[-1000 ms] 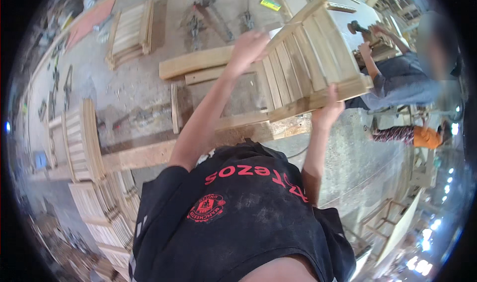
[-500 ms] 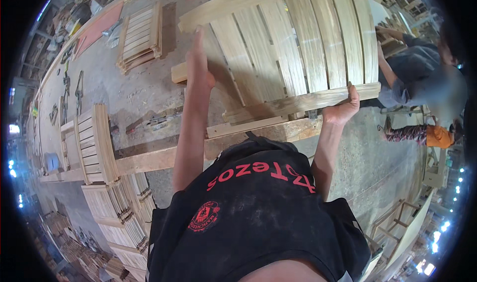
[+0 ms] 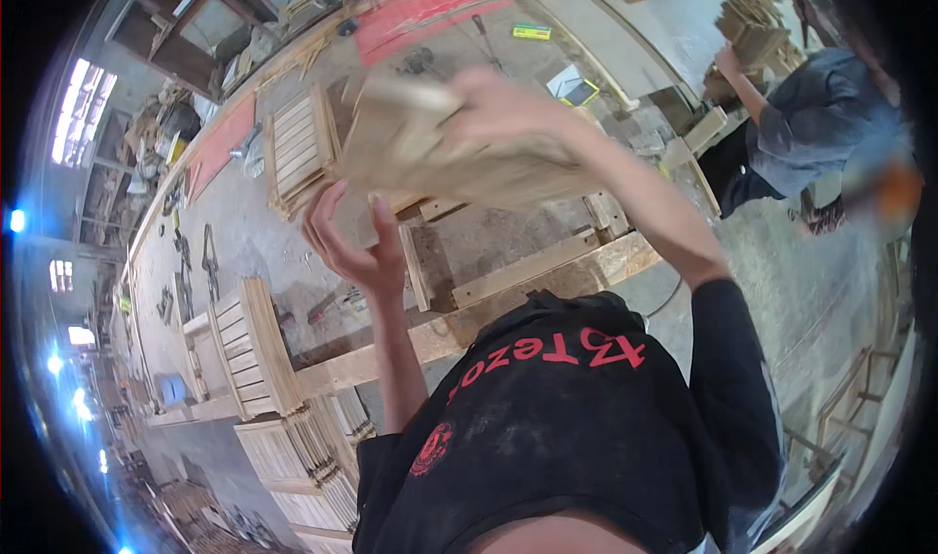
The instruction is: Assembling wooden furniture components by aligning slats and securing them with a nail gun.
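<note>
A slatted wooden panel (image 3: 459, 168), smeared by motion, is tipped up on edge over the worktable, its slats no longer facing me. My right hand (image 3: 503, 114) reaches across it and grips its upper part; the fingers are blurred. Close to the panel's lower left corner is my left hand (image 3: 357, 236), open, thumb and fingers apart. Whether its fingertips touch the panel I cannot tell. Just left of it lies a stack of similar slatted panels (image 3: 296, 144). Wooden blocks and a rail (image 3: 528, 266) on the table show below the panel.
More slatted panels (image 3: 249, 349) stand at the table's near left edge, with further stacks (image 3: 293, 456) below. Clamps (image 3: 208, 251) lie on the far left. A yellow-green box (image 3: 531, 32) sits at the back. At right a co-worker (image 3: 816, 114) handles a pile of wood pieces (image 3: 747, 26).
The panel has swung from lying broad side up to tipped on edge, further left. My right hand crossed from its near right corner to its top; my left hand dropped lower. The co-worker's hands left the panel.
</note>
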The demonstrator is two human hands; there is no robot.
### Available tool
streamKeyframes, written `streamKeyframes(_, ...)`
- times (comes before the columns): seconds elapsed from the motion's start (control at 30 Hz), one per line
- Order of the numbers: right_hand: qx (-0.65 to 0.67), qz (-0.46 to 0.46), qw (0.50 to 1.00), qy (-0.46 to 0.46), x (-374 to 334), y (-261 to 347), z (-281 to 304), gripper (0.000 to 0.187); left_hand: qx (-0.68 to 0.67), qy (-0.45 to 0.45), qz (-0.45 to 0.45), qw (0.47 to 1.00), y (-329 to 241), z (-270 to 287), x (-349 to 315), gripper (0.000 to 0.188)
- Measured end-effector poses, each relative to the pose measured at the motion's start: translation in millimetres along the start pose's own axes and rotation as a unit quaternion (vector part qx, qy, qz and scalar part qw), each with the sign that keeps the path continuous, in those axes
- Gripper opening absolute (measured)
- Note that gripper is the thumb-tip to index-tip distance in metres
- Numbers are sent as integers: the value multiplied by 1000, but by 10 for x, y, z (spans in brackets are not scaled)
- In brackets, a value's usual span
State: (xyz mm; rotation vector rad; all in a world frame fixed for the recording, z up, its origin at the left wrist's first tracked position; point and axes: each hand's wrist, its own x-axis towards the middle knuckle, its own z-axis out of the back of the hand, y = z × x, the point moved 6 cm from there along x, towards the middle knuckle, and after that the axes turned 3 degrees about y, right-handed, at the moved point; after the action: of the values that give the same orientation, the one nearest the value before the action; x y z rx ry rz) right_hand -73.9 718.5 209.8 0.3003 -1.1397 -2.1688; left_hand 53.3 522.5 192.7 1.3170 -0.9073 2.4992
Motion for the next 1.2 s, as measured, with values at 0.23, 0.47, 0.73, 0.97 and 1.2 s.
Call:
streamKeyframes(0.23, 15, 168, 969, 182, 672, -903, -1697, 37, 208, 359, -72, 907, 470, -759, -523, 72)
streamKeyframes(0.47, -187, -43, 973, 129, 672, -1370, -871, 37, 75, 456, 102, 881, 1753, -1300, -548, 50)
streamKeyframes(0.73, -70, -135, 939, -307, -1562, -1984, 285, 29, 87, 567, 113, 811, 3495, -2107, -981, 66)
streamKeyframes(0.97, 128, -385, 807, -428, -4101, -2256, -809, 21, 113, 636, 198, 737, 4054, -2393, -1191, 81)
streamKeyframes(1.2, 156, -393, 774, -472, -3942, -2247, -899, 23, -38, 649, 204, 732, 3914, -2327, -974, 71)
